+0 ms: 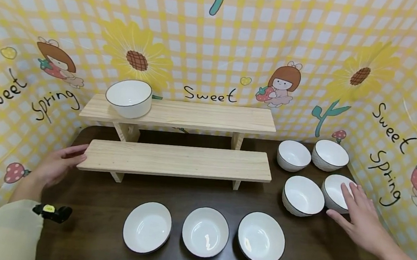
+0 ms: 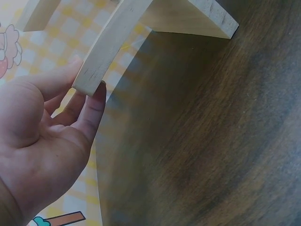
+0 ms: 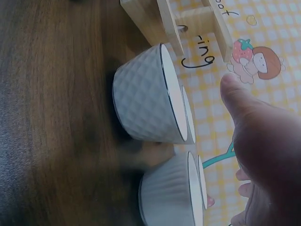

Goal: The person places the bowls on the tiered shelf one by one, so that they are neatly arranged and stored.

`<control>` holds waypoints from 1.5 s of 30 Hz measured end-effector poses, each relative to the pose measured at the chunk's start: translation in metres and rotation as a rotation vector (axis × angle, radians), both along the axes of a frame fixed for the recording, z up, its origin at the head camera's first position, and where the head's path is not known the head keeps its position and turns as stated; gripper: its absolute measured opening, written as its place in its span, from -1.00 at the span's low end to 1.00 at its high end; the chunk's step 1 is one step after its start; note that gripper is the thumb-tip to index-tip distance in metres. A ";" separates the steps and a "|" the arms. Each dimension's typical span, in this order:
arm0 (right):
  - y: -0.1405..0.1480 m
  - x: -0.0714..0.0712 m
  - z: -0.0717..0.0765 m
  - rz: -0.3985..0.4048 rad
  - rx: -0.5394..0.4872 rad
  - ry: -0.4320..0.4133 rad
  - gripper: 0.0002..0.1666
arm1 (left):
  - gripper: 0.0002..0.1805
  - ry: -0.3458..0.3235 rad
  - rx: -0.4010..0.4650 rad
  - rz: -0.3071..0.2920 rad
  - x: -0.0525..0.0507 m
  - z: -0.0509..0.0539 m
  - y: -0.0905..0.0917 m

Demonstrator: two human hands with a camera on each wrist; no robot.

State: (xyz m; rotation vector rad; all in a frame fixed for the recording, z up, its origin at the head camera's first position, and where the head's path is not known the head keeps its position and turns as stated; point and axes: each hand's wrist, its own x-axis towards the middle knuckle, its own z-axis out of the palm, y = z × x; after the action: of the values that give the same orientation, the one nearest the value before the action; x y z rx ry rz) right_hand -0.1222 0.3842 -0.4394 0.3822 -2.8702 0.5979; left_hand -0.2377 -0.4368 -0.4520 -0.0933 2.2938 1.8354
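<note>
My left hand [image 1: 55, 165] pinches the left end of the lower board of a two-tier wooden shelf [image 1: 178, 160]. In the left wrist view the thumb lies on one face of the board end [image 2: 96, 70] and fingers on the other. Over at the right, my right hand [image 1: 364, 220] spreads its fingers above a white dark-rimmed bowl [image 1: 333, 189]; contact with it cannot be made out. Beside that one stands another white bowl [image 1: 302, 195], whose diamond-textured outside [image 3: 146, 96] shows in the right wrist view. One white bowl [image 1: 129, 96] sits on the upper board's left end.
Two more bowls, one [image 1: 293, 156] and another [image 1: 330, 154], stand behind at the right. Along the front are three white bowls: left [image 1: 147, 227], middle [image 1: 205, 232] and right [image 1: 261, 238]. A yellow checked cloth [image 1: 217, 42] surrounds the dark wooden table [image 1: 88, 219].
</note>
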 end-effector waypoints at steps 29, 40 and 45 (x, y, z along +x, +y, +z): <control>0.032 -0.024 -0.035 -0.293 -0.321 -0.075 0.40 | -0.28 -0.011 -0.104 0.022 0.000 -0.001 0.000; 0.030 -0.034 -0.041 -0.325 -0.363 -0.110 0.46 | -0.30 -0.008 -0.125 0.022 -0.001 -0.002 -0.001; 0.029 -0.038 -0.041 -0.353 -0.337 -0.104 0.46 | -0.31 -0.015 -0.107 0.027 -0.001 -0.003 -0.002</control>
State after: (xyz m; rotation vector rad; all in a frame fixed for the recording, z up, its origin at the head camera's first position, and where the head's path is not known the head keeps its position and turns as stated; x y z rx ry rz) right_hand -0.1600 0.4136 -0.4801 -0.2075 -2.7561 1.0268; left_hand -0.2387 -0.4386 -0.4548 -0.1543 2.3909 1.7180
